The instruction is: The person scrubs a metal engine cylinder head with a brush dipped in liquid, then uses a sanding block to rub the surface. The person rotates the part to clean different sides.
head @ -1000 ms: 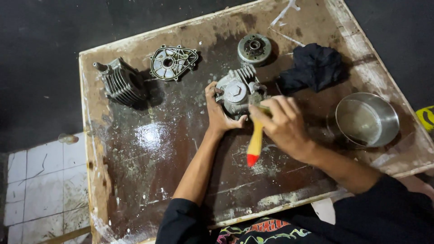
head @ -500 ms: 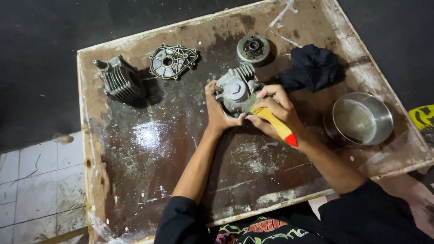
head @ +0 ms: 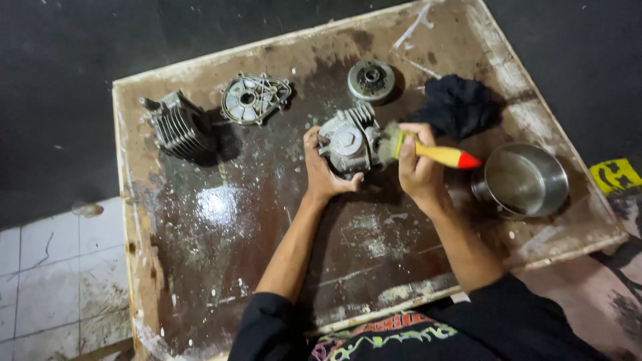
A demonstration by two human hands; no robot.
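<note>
My left hand [head: 323, 171] grips the left side of a grey finned metal engine part [head: 348, 138] that rests on a wet brown wooden board [head: 221, 220]. My right hand [head: 420, 167] holds a paintbrush [head: 433, 154] with a yellow handle and red tip. The bristles press against the right side of the engine part, and the handle points right toward a steel bowl [head: 523, 179].
A finned cylinder [head: 177, 127] and a flat metal cover [head: 253, 97] lie at the board's back left. A round clutch-like disc [head: 370, 80] and a black rag [head: 460, 102] sit behind the hands. White tiles [head: 53, 281] lie left of the board.
The brush handle swung from pointing down toward me to pointing right, with the bristles moving onto the part's right side. My left hand kept its grip on the engine part.
</note>
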